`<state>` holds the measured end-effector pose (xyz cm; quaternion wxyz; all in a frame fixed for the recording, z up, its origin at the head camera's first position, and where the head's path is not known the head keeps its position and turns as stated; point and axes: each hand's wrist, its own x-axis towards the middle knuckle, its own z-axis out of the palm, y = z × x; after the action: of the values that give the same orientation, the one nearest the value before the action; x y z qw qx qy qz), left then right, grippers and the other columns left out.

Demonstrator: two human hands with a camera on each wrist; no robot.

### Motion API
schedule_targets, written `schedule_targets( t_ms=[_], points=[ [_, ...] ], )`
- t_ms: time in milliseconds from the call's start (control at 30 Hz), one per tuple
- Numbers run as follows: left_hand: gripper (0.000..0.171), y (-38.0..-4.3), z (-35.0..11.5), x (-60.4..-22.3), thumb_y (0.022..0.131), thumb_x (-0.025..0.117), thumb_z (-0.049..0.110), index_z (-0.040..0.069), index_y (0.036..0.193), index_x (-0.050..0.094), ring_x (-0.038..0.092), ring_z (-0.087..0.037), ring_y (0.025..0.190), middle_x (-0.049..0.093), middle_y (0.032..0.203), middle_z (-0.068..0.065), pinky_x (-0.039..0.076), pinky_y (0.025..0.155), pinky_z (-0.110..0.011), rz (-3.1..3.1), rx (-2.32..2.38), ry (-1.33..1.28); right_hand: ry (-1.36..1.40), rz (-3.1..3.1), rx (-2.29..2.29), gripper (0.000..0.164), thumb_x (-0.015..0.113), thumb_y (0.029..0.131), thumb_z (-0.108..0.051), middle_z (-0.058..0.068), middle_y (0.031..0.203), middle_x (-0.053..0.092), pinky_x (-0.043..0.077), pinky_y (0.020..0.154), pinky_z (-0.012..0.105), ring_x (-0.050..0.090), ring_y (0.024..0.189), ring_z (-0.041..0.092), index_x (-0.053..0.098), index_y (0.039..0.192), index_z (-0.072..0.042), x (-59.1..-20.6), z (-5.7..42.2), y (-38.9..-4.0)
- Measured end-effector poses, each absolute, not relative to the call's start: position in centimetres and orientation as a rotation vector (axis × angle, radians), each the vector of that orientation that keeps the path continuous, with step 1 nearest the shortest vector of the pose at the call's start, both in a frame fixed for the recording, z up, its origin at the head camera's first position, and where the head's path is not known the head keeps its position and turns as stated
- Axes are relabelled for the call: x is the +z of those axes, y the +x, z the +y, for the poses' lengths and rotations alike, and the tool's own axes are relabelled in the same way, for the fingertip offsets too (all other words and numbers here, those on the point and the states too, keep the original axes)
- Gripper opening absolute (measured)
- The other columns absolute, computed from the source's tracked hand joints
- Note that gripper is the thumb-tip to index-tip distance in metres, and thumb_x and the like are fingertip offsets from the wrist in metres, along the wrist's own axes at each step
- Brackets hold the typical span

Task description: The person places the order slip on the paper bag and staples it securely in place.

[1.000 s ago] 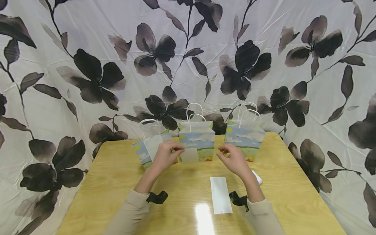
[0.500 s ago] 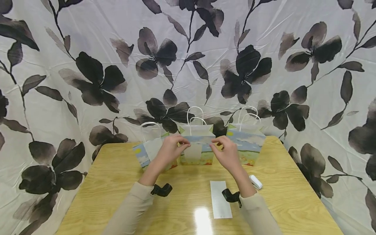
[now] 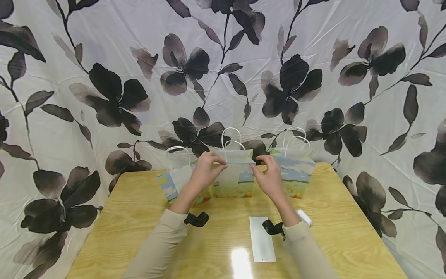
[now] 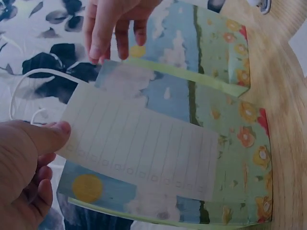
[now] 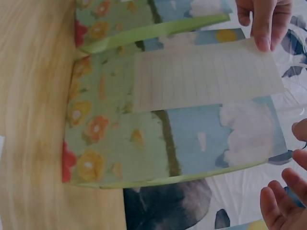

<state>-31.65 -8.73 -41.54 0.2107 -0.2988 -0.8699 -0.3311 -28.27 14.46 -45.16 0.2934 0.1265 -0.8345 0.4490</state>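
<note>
A small paper gift bag (image 3: 245, 186) with white handles, printed with sky, clouds and flowers, stands in the middle of three. My left hand (image 3: 205, 170) pinches the end of a lined checklist sheet (image 4: 141, 139) at the bag's upper edge, thumb in front. The sheet lies over the bag's printed front, its far end over the green part. At the bag's upper right corner is my right hand (image 3: 270, 176), fingers loosely bent and holding nothing. In the right wrist view its fingers (image 5: 288, 175) are spread beside the bag.
A left bag (image 3: 167, 188) with a white sheet (image 3: 180, 176) on its front and a right bag (image 3: 297, 176) flank the middle one. A paper sheet (image 3: 261, 240) and a small white object (image 3: 304, 217) lie on the table (image 3: 139, 224). Patterned cloth (image 3: 146, 100) hangs behind.
Both hands have risen toward the middle bag's top edge, and the right has come closer to it. The checklist sheet has moved up along the bag's front with the left hand.
</note>
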Motion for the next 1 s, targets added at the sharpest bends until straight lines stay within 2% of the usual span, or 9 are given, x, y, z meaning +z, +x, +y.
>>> schedule_targets(
  t_ms=[200,300,400,533,700,833,1000],
  points=[
    [0.004,-32.3,-8.7,-41.2,0.081,0.081,0.009,0.007,0.081,0.078,0.062,-0.019,0.079,0.069,0.082,-0.001,0.051,0.072,-0.034,-2.412,-0.975,-0.848,0.358,-2.337,1.254,0.059,0.073,0.088,-0.032,0.015,0.132,0.047,0.049,0.079,0.049,0.049,0.112,0.035,0.05,0.135,-0.005,-43.5,14.8,-29.4],
    [0.005,-32.8,-8.8,-41.0,0.082,0.08,0.012,0.007,0.082,0.078,0.062,-0.016,0.076,0.07,0.081,0.0,0.051,0.071,-0.031,-2.436,-0.99,-0.83,0.343,-2.481,1.222,0.074,0.075,0.085,-0.041,0.015,0.142,0.04,0.045,0.089,0.053,0.043,0.124,0.037,0.043,0.143,-0.008,-42.3,14.9,-30.1],
    [0.006,-33.1,-8.9,-40.7,0.083,0.079,0.014,0.008,0.082,0.078,0.063,-0.013,0.074,0.071,0.079,0.002,0.051,0.071,-0.031,-2.478,-1.025,-0.786,0.368,-2.596,1.164,0.082,0.076,0.083,-0.046,0.014,0.148,0.036,0.039,0.098,0.056,0.037,0.132,0.036,0.038,0.147,-0.01,-41.6,14.8,-30.9],
    [0.005,-33.1,-8.6,-40.3,0.084,0.078,0.015,0.01,0.085,0.079,0.062,-0.012,0.074,0.071,0.079,0.004,0.05,0.069,-0.032,-2.55,-1.102,-0.744,0.445,-2.632,1.16,0.08,0.077,0.082,-0.042,0.012,0.147,0.038,0.035,0.101,0.056,0.036,0.133,0.034,0.04,0.146,-0.009,-41.5,14.7,-32.1],
    [0.005,-32.7,-8.1,-40.3,0.087,0.075,0.017,0.013,0.088,0.079,0.059,-0.011,0.068,0.069,0.08,0.006,0.05,0.059,-0.03,-2.65,-1.152,-0.711,0.487,-2.68,1.203,0.073,0.078,0.082,-0.041,0.013,0.141,0.045,0.033,0.103,0.056,0.037,0.132,0.034,0.049,0.14,-0.007,-42.0,14.5,-32.7],
    [0.004,-32.6,-8.1,-40.8,0.087,0.076,0.016,0.014,0.086,0.079,0.059,-0.009,0.065,0.068,0.077,0.007,0.05,0.057,-0.027,-2.688,-1.14,-0.687,0.485,-2.715,1.216,0.072,0.079,0.081,-0.04,0.014,0.138,0.046,0.036,0.101,0.056,0.04,0.129,0.036,0.051,0.137,-0.006,-42.4,14.2,-32.8],
    [0.004,-33.4,-8.0,-40.7,0.085,0.077,0.015,0.012,0.085,0.079,0.059,-0.008,0.066,0.069,0.077,0.006,0.05,0.058,-0.027,-2.648,-1.096,-0.727,0.496,-2.672,1.204,0.06,0.08,0.081,-0.036,0.014,0.132,0.053,0.04,0.097,0.052,0.047,0.122,0.034,0.059,0.128,-0.006,-42.4,14.0,-33.8]
  ],
)
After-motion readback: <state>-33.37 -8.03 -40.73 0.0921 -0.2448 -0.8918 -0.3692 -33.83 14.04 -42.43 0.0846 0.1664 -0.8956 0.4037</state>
